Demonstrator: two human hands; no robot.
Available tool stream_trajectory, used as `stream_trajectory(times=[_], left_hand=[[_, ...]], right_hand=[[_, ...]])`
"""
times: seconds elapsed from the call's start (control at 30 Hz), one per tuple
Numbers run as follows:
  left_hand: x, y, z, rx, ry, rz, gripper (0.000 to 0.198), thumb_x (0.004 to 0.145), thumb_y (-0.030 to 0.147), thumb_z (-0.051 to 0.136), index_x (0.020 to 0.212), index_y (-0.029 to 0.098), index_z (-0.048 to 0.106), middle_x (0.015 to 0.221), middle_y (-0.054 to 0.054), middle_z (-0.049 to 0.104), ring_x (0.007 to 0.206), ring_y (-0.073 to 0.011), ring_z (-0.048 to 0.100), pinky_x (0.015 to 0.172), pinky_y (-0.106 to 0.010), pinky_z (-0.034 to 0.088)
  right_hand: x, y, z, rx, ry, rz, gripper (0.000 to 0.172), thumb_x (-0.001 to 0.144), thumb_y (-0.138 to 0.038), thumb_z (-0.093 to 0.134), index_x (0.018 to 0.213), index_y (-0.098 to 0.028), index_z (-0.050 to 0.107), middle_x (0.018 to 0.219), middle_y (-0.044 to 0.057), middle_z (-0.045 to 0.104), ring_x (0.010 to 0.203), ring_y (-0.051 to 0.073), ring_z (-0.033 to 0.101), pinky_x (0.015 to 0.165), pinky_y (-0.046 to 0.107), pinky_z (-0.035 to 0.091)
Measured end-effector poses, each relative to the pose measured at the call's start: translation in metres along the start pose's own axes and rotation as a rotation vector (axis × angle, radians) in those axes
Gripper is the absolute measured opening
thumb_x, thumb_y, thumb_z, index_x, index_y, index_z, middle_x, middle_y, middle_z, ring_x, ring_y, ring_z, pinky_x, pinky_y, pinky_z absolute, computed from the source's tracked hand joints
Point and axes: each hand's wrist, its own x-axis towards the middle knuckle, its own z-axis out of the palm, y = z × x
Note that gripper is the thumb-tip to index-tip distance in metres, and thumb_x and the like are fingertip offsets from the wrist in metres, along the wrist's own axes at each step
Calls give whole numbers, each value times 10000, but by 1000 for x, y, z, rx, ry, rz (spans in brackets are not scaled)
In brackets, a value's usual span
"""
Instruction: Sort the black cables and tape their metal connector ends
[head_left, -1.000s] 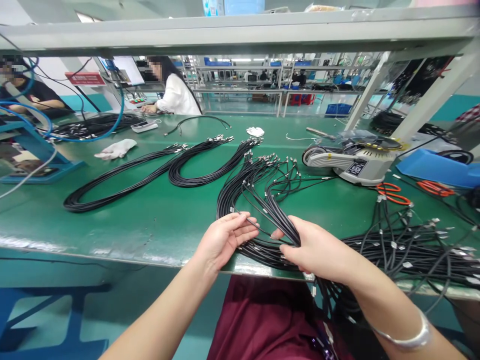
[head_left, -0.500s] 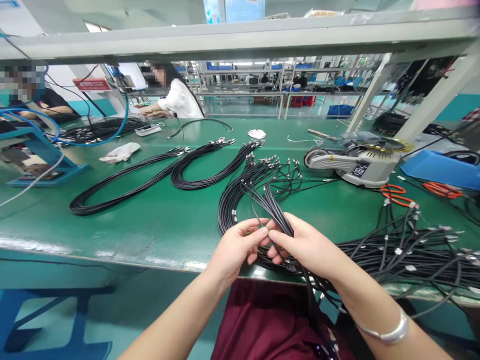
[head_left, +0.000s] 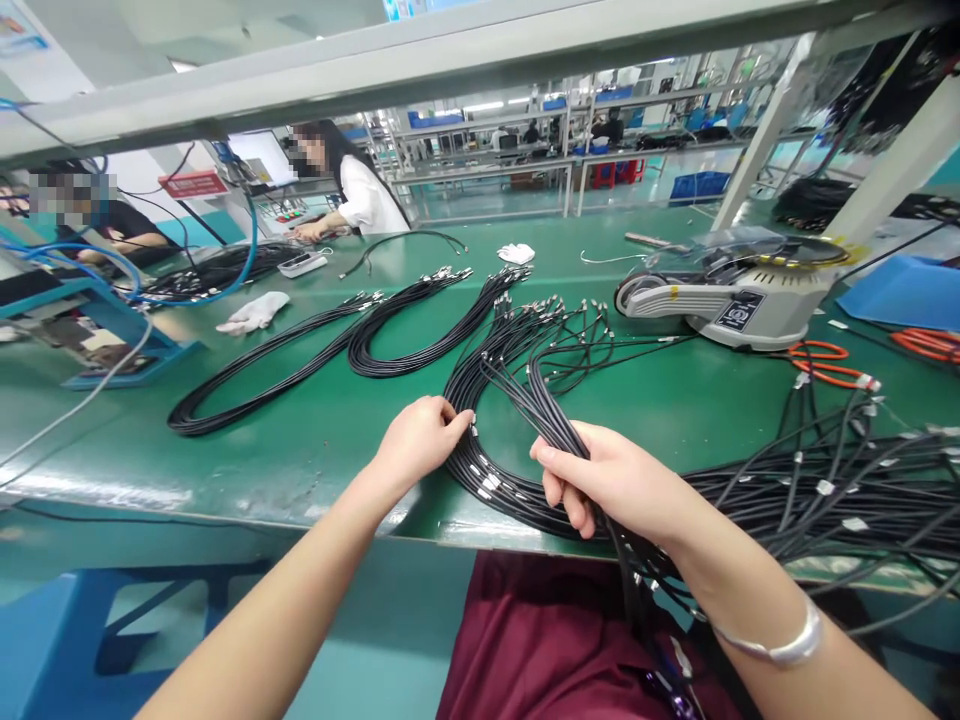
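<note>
My right hand [head_left: 611,480] is closed round a bunch of black cables [head_left: 550,408]. Their upper ends fan out over the green bench, and the lower part hangs past the bench edge by my lap. To the left, my left hand [head_left: 420,435] has thumb and fingers pinched at the outer side of a curved pile of black cables [head_left: 491,488] with small white labels. It seems to grip a cable there, partly hidden by the fingers. Two looped bundles, a wide cable bundle [head_left: 247,424] and a tighter cable bundle [head_left: 409,364], lie farther left with metal ends pointing away.
A grey tape dispenser [head_left: 750,300] stands at the back right, beside orange-handled scissors [head_left: 829,365]. Many labelled cables [head_left: 810,490] cover the right side. White gloves [head_left: 255,313], a blue stand [head_left: 127,340] and a person in white [head_left: 367,195] are beyond. A shelf beam [head_left: 420,75] crosses above.
My left hand has moved left, from beside my right hand to the curved cable pile. My right hand keeps its bunch in nearly the same place. The camera view has tilted slightly.
</note>
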Motion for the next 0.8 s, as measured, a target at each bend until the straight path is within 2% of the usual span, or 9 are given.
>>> stream_trajectory(times=[0.1, 0.2, 0.3, 0.37, 0.43, 0.5, 0.63, 0.7, 0.8], left_hand=[[12, 9, 11, -7, 11, 1, 226, 641, 353, 678, 564, 196, 535, 745, -78, 634, 841, -269, 595, 717, -304, 414], [19, 14, 10, -78, -8, -30, 199, 609, 236, 681, 530, 195, 503, 717, -65, 627, 843, -257, 601, 712, -289, 421], [24, 18, 2, -225, -50, -87, 157, 628, 215, 666, 570, 190, 522, 642, -44, 614, 725, -217, 609, 640, -278, 440], [23, 20, -5, -375, -121, -127, 128, 685, 259, 642, 647, 176, 553, 638, -47, 632, 609, -182, 601, 568, -274, 455], [17, 23, -10, -543, -207, -154, 146, 752, 297, 598, 771, 152, 590, 721, -76, 675, 570, -159, 609, 552, -277, 486], [6, 25, -12, -685, -277, -172, 192, 794, 282, 563, 902, 130, 610, 834, -107, 699, 632, -155, 647, 615, -289, 526], [-24, 35, -5, -1147, -416, -302, 192, 757, 160, 623, 940, 105, 642, 847, -113, 712, 771, -176, 680, 748, -293, 537], [-35, 44, 4, -1370, -476, -310, 173, 727, 112, 658, 900, 99, 654, 815, -92, 709, 743, -158, 673, 724, -257, 531], [-43, 59, 19, -1518, -489, -257, 150, 711, 99, 675, 859, 101, 652, 752, -50, 678, 608, -111, 627, 560, -200, 498]], right_hand=[[-1, 3, -2, -37, 13, 1, 330, 855, -464, 505, 698, -176, 471, 445, -66, 482, 351, 61, 431, 375, 165, 380], [-1, 6, -4, -50, 15, -3, 326, 864, -457, 491, 696, -177, 483, 427, -68, 467, 355, 67, 435, 379, 166, 378], [-1, 6, -5, -20, 2, -16, 290, 861, -438, 502, 726, -183, 478, 452, -72, 478, 365, 67, 432, 379, 165, 382], [-1, 6, -6, -16, -4, -22, 279, 860, -430, 503, 735, -182, 483, 456, -74, 476, 364, 66, 426, 378, 167, 383], [-1, 6, -6, -27, 0, -30, 286, 861, -434, 495, 735, -178, 496, 464, -70, 477, 364, 65, 418, 378, 170, 381], [1, 6, -6, -28, 20, -41, 257, 858, -412, 502, 766, -172, 514, 541, -46, 538, 406, 69, 449, 401, 177, 400], [8, 7, -4, -56, 88, -156, 155, 837, -301, 538, 868, -150, 560, 855, 47, 649, 723, 123, 603, 670, 250, 508], [11, 5, -2, -47, 74, -178, 128, 826, -265, 543, 870, -147, 567, 893, 58, 647, 811, 147, 620, 755, 286, 513], [11, 2, 0, 26, 22, -110, 77, 773, -204, 587, 808, -158, 535, 816, 33, 642, 753, 143, 636, 723, 285, 532]])
